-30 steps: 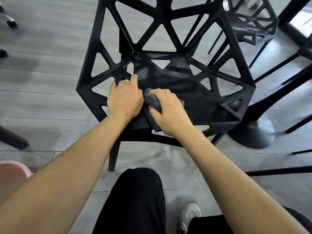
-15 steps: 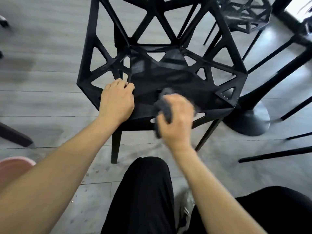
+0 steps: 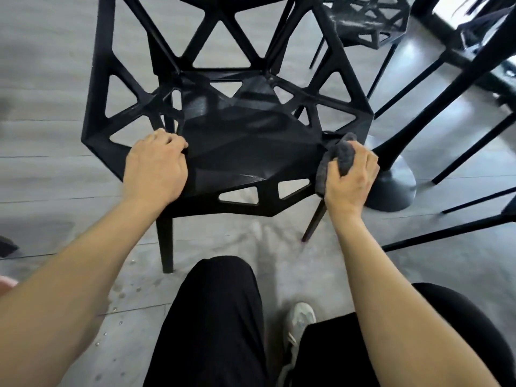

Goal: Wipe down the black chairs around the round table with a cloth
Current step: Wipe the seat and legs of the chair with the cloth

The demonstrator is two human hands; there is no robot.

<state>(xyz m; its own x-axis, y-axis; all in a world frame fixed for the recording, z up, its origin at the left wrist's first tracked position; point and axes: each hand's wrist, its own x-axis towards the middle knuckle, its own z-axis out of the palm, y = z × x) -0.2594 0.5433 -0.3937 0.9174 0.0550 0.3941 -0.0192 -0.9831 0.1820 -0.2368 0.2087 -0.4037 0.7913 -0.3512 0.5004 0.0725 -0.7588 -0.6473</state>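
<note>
Black plastic, cut through with triangular openings, forms the chair [image 3: 245, 152] that fills the centre of the view, standing on a grey plank floor [image 3: 42, 169]. The left hand [image 3: 155, 169] rests on the seat's near-left part, its fingers curled over the edge of an opening in the frame. The right hand [image 3: 350, 174] is at the seat's near-right corner, fingers and thumb closed round a bunched dark grey cloth [image 3: 336, 160], which lies against the chair's edge. Just beyond the right hand stands the round black pedestal base [image 3: 393, 188] of the worktop, its column rising up and to the right. Farther beyond it, a second black chair [image 3: 365, 20] of the same pattern stands. Thin black legs [image 3: 446, 233] cross the floor to the right of the right hand. Below both hands, black trousers [image 3: 217, 317] and a pale shoe [image 3: 298, 322] appear.
</note>
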